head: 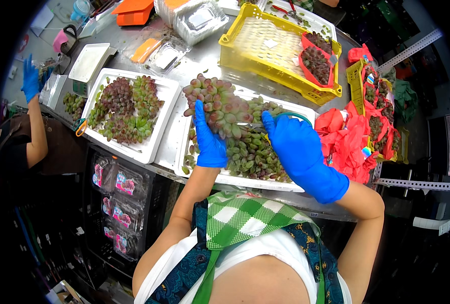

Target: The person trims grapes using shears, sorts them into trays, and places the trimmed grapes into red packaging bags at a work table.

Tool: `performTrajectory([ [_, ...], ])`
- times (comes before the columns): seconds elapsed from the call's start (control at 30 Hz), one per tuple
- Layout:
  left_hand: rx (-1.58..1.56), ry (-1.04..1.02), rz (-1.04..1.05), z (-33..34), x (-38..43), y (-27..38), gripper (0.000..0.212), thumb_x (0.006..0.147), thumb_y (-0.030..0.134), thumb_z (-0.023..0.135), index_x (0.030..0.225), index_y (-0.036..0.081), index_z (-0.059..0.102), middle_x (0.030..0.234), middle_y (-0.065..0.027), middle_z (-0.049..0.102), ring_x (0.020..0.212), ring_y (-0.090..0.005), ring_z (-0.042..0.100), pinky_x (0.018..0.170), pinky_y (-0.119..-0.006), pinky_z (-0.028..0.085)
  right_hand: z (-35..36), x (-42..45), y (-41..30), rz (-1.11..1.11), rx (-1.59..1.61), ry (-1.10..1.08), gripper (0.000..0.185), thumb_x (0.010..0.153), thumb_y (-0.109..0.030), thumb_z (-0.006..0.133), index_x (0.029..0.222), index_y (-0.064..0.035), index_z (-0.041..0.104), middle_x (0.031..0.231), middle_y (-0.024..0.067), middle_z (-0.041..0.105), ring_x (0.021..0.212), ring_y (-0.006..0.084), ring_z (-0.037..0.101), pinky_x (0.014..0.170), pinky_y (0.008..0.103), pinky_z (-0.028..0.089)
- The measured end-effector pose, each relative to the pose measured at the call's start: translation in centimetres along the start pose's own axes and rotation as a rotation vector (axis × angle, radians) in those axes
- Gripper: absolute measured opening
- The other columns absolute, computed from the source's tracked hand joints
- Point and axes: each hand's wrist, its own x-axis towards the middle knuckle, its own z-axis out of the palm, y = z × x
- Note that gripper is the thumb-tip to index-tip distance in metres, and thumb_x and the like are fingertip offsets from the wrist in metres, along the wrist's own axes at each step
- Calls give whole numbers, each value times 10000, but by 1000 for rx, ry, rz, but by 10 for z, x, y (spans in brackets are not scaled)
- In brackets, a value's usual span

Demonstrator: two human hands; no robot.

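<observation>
In a blue glove, my left hand (pixel 210 142) holds up a bunch of reddish-green grapes (pixel 217 102) from below. My right hand (pixel 299 150), also gloved in blue, grips scissors (pixel 295 115) with a teal handle; a bit of yellow shows beside the fingers. The scissor blades point left and reach the bunch's lower right side; whether they touch a stem cannot be told. Beneath both hands lies a white foam tray (pixel 244 181) holding green and purplish grapes (pixel 251 155), partly covered by my hands and the held bunch.
Left is another white tray (pixel 164 114) of grapes, with orange-handled scissors (pixel 81 127) at its edge. A yellow crate (pixel 270 74) stands behind, red wrapping (pixel 346 140) lies right. Clear plastic boxes (pixel 200 22) are stacked at back. A co-worker's gloved hand (pixel 30 78) is far left.
</observation>
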Motion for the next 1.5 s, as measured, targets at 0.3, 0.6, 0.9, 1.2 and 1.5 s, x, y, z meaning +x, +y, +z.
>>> performTrajectory([
  [0.3,-8,44,27,6,-1,-1,536,840,429,375,1235,70,325,1217,-133,391,1099,-262,413,934,-402,345,-1,3,9,-82,33,-67,345,741,-119,514,1085,-147,499,607,13,401,524,153,447,424,287,357],
  [0.6,15,45,78,5,-3,3,585,827,470,372,1266,95,274,1242,-119,364,1118,-262,394,936,-405,339,-2,-9,22,-68,412,-97,527,639,-109,571,1149,-172,451,614,29,423,522,175,476,418,309,372],
  [0.9,60,-81,27,10,-9,7,619,822,507,346,1278,100,248,1258,-116,344,1124,-263,384,936,-404,337,13,-17,9,335,1159,23,575,587,-82,627,1131,-160,458,817,100,524,717,261,534,604,336,436],
  [1.2,102,28,-94,3,-26,-12,556,815,492,397,1230,126,343,1171,-52,443,1021,-160,475,855,-293,419,16,2,-21,554,1342,143,529,577,-80,625,1075,-102,448,885,114,496,785,272,513,678,348,416],
  [1.5,-107,-135,-209,-6,-16,-10,636,816,553,285,1278,117,258,1267,-101,334,1116,-255,396,915,-408,362,2,-23,19,373,1060,-104,517,618,-63,653,1104,-171,511,790,53,540,718,186,536,611,293,440],
])
